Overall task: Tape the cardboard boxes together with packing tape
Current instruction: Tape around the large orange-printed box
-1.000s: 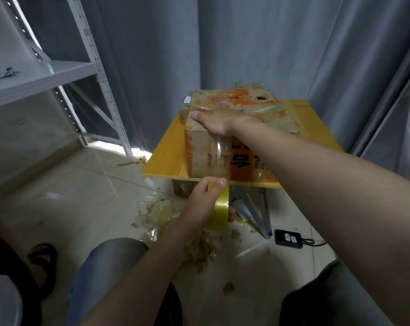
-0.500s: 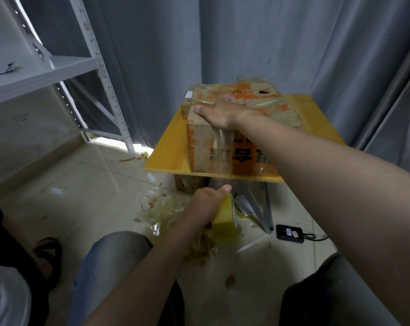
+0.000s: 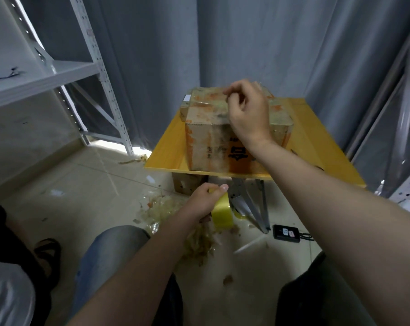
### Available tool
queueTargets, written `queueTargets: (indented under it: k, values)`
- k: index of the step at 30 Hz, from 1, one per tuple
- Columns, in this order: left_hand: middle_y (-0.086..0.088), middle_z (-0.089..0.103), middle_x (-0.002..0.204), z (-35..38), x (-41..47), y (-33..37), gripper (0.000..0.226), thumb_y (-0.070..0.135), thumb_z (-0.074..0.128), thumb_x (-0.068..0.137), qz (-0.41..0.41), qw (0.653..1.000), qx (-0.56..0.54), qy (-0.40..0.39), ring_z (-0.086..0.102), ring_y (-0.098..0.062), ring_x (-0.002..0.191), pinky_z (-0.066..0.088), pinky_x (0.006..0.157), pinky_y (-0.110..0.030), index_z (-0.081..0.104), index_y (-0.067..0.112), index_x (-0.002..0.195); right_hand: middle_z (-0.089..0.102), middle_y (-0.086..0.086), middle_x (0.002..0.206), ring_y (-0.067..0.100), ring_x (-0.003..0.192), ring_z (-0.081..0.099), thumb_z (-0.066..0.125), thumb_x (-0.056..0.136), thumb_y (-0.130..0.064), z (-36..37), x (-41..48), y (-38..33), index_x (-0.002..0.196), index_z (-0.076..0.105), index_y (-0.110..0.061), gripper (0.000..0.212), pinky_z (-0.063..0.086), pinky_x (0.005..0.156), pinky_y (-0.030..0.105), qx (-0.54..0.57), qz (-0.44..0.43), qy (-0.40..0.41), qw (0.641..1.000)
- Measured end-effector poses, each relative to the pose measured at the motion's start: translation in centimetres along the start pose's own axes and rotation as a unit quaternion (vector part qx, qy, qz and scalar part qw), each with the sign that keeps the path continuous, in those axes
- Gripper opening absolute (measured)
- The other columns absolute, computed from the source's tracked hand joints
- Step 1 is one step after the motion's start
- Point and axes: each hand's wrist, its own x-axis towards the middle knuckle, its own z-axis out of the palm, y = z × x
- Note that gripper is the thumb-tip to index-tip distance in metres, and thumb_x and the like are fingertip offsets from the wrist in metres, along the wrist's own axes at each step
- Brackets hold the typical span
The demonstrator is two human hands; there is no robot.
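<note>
Grey curtains (image 3: 152,55) close off the far side of a small room, with white metal shelving (image 3: 46,76) on the left and a tiled floor strewn with tape scraps (image 3: 159,208). A black device (image 3: 286,232) lies on the floor to the right. The cardboard boxes (image 3: 211,142) sit on a low yellow table (image 3: 168,149), a large worn one at the near edge with a smaller one touching its far left corner.

The left hand (image 3: 205,201) is below the table's near edge, its fingers wrapped around the yellow tape roll (image 3: 221,212). The right hand (image 3: 248,114) hovers over the large box's top with its fingers curled. I cannot tell whether it pinches a tape end.

The boxes look light and stiff, though scuffed and soft at the edges, so a flat palm on top should steady them best. The roll is rigid and best held through its core. The clear tape is probably thin and clingy, and apt to fold onto itself unless kept taut.
</note>
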Motion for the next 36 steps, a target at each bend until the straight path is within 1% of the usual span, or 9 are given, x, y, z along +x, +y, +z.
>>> queueTargets:
  k: [3,7,11,14,23,28,31,33,36]
  values:
    - [0.006,0.063,0.096,-0.1,0.4,0.1,0.050,0.075,0.054,0.092,-0.007,1.000,-0.012,-0.010,0.065,-0.014,0.075,0.053,0.064,-0.031,0.058,0.038,0.125,0.058,-0.013,0.074,0.004,0.067,0.055,0.050,0.094,-0.013,-1.7,-4.2,0.6,0.086,0.063,-0.013,0.015,0.044,0.059,0.031,0.041,0.031,-0.032,0.998]
    - [0.004,0.052,0.107,0.2,0.6,0.3,0.061,0.071,0.055,0.094,-0.015,0.999,0.012,0.037,0.062,-0.019,0.091,0.055,0.066,-0.033,0.037,0.028,0.134,0.060,-0.011,0.075,0.008,0.061,0.055,0.053,0.095,-0.011,-3.3,-9.8,2.4,0.091,0.062,-0.020,0.013,0.043,0.056,0.036,0.003,0.175,-0.016,0.984]
    - [0.002,0.052,0.105,0.0,0.1,0.4,0.056,0.064,0.058,0.096,0.016,0.996,0.053,0.066,0.060,-0.019,0.089,0.052,0.066,-0.036,0.033,0.023,0.125,0.058,-0.007,0.081,-0.009,0.063,0.057,0.052,0.096,-0.006,-4.2,-11.9,3.5,0.098,0.056,-0.022,0.016,0.043,0.056,0.016,0.023,0.365,0.119,0.923]
    - [0.000,0.058,0.116,-0.2,0.0,0.1,0.050,0.057,0.057,0.100,0.052,0.993,0.059,0.083,0.061,-0.021,0.096,0.051,0.073,-0.037,0.043,0.023,0.135,0.059,-0.006,0.082,-0.002,0.072,0.060,0.051,0.100,-0.005,-4.6,-12.5,4.6,0.105,0.057,-0.018,0.015,0.041,0.053,0.006,0.037,0.431,0.138,0.891]
    - [-0.007,0.059,0.134,-0.3,0.1,-0.1,0.058,0.043,0.065,0.100,0.060,0.994,0.033,0.086,0.063,-0.030,0.115,0.054,0.100,-0.053,0.043,0.017,0.148,0.057,-0.003,0.097,0.014,0.085,0.058,0.053,0.100,-0.008,-4.8,-12.2,5.5,0.116,0.049,-0.019,0.019,0.041,0.062,0.018,0.019,0.466,0.139,0.874]
    - [-0.003,0.063,0.123,-2.1,0.3,0.4,0.047,0.041,0.074,0.094,0.040,0.995,0.069,0.065,0.065,-0.027,0.108,0.058,0.090,-0.048,0.050,0.023,0.131,0.044,0.011,0.136,0.029,0.129,0.041,0.060,0.094,-0.010,-5.0,-11.6,6.0,0.133,0.042,-0.011,0.043,0.040,0.106,0.040,-0.035,0.474,0.133,0.870]
    - [-0.006,0.056,0.128,-3.4,0.8,1.4,0.045,0.034,0.075,0.089,0.061,0.978,0.047,0.194,0.059,-0.027,0.112,0.053,0.089,-0.041,0.045,0.022,0.120,0.045,0.011,0.143,0.029,0.138,0.033,0.059,0.095,-0.015,-4.8,-11.1,6.2,0.143,0.039,-0.013,0.052,0.035,0.108,0.039,-0.034,0.479,0.107,0.870]
    - [-0.005,0.045,0.143,-4.3,1.3,2.0,0.057,0.029,0.070,0.089,0.066,0.964,0.044,0.252,0.043,-0.031,0.132,0.042,0.105,-0.043,0.041,0.024,0.138,0.047,0.009,0.145,0.029,0.143,0.028,0.056,0.098,-0.019,-4.5,-11.0,6.2,0.149,0.038,-0.017,0.054,0.035,0.111,0.041,-0.035,0.488,0.082,0.869]
    - [0.001,0.050,0.150,-4.7,1.7,2.3,0.071,0.025,0.062,0.091,0.073,0.981,-0.006,0.179,0.035,-0.029,0.143,0.037,0.117,-0.046,0.034,0.034,0.156,0.046,0.000,0.134,0.032,0.141,0.034,0.053,0.100,-0.026,-4.1,-11.3,5.9,0.149,0.044,-0.025,0.050,0.036,0.113,0.043,-0.046,0.497,0.056,0.865]
